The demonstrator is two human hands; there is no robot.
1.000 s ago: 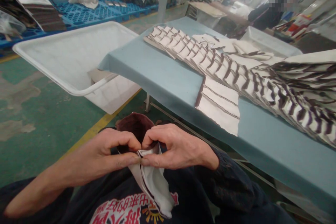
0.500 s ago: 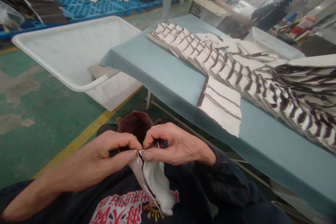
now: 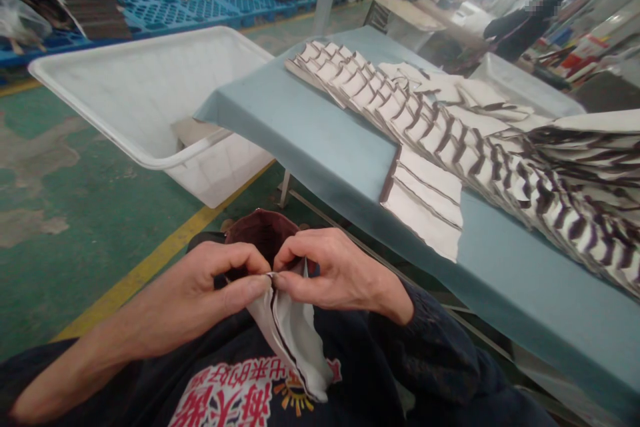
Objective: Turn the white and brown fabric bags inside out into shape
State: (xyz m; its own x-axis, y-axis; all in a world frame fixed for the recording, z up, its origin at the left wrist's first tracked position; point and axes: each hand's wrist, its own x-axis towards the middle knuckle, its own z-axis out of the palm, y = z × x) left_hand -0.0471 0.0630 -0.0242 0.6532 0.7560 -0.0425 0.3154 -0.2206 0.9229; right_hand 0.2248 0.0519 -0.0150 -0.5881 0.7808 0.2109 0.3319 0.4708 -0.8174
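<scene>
My left hand (image 3: 225, 280) and my right hand (image 3: 325, 270) meet in front of my body, each pinching the top edge of a white fabric piece (image 3: 295, 337) with a dark brown seam. Its lower end hangs loose against my dark printed top. A reddish-brown part (image 3: 260, 230) shows just beyond the fingers; whether it joins the white piece is hidden. Thumbs and forefingers nearly touch at the seam. On the table to the right lies a single flat white piece with dark edges (image 3: 425, 203), apart from my hands.
A blue-covered table (image 3: 345, 157) carries a long overlapping row of white pieces with dark trim (image 3: 425, 117). A large white plastic bin (image 3: 105, 107) stands at the left. Behind are blue pallets (image 3: 210, 7) with goods, and a person (image 3: 520, 30) at the back right.
My fingertips have drawn slightly up and closer together at the seam, both still pinching the fabric. The view has shifted a little; the table pieces lie as before.
</scene>
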